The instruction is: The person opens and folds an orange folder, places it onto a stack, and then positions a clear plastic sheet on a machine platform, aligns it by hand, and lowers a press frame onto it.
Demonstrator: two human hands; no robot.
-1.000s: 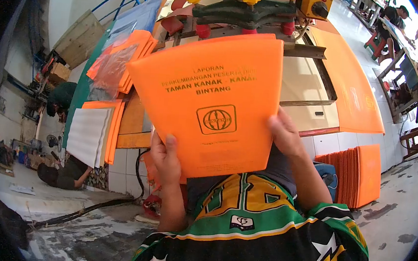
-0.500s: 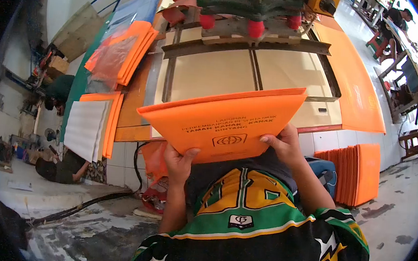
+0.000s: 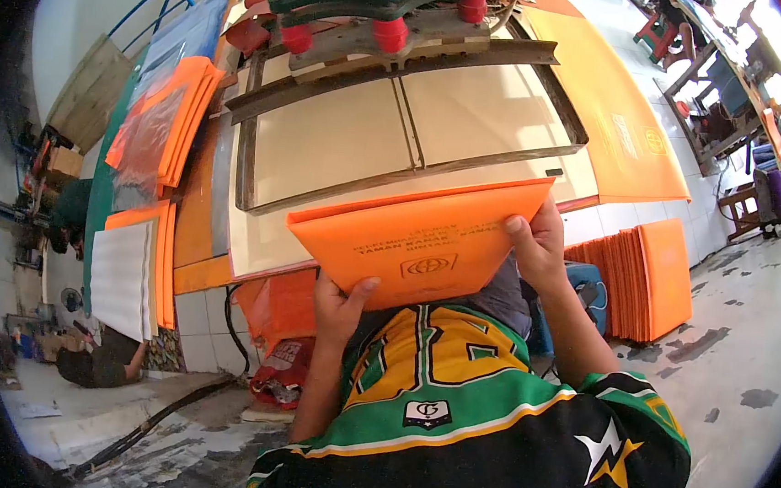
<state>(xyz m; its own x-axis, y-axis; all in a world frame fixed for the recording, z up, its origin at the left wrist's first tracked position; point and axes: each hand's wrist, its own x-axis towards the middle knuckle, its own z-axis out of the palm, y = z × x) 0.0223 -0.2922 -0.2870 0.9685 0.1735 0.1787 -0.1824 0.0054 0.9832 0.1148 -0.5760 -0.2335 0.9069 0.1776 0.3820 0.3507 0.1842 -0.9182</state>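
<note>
An orange folder [image 3: 428, 238] with dark printed lettering and a globe emblem is held up over my lap, tilted, its long upper edge slightly parted. My left hand [image 3: 339, 309] grips its lower left corner, thumb on the printed face. My right hand [image 3: 537, 242] pinches the right edge, thumb likewise on the front. Behind the folder lies a dark metal frame [image 3: 406, 167] over cream boards [image 3: 325, 147] on the work table. The fingers behind the folder are hidden.
A press with red knobs [image 3: 389, 35] stands at the table's far side. Orange folders with plastic [image 3: 194, 123] and white sheets [image 3: 122, 278] lie at left. A big orange sheet [image 3: 620, 124] is at right; a stack of orange folders [image 3: 635, 282] stands on the floor. Another person [image 3: 106, 359] is at lower left.
My view has turned right, so the table and press appear shifted left. Both hands still hold the folder, and its right end is now nearer the body, with my right hand higher along its edge.
</note>
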